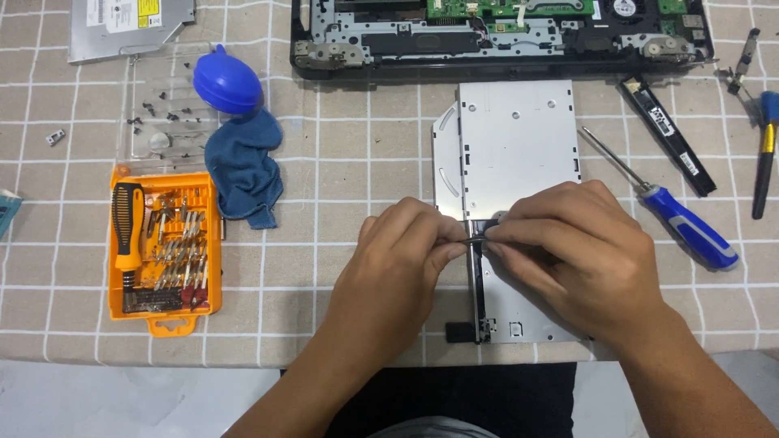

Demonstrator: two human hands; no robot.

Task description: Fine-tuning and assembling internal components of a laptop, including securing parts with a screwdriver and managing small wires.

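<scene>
The silver optical drive (511, 154) lies near the tabletop's front edge, its long axis running away from the person toward the opened laptop chassis (503, 36). Both hands meet over its near left side — the left hand (402, 268) and right hand (576, 251) each pinch the small black strip (480, 229) there, about equally close.

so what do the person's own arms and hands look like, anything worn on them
Both are bare. The left hand and right hand carry no gloves, rings, watch or wrist strap, and the forearms show no sleeves as far as the bottom edge of the view. The fingernails are short and unpainted. Dark clothing shows between the forearms at the table edge.
</scene>
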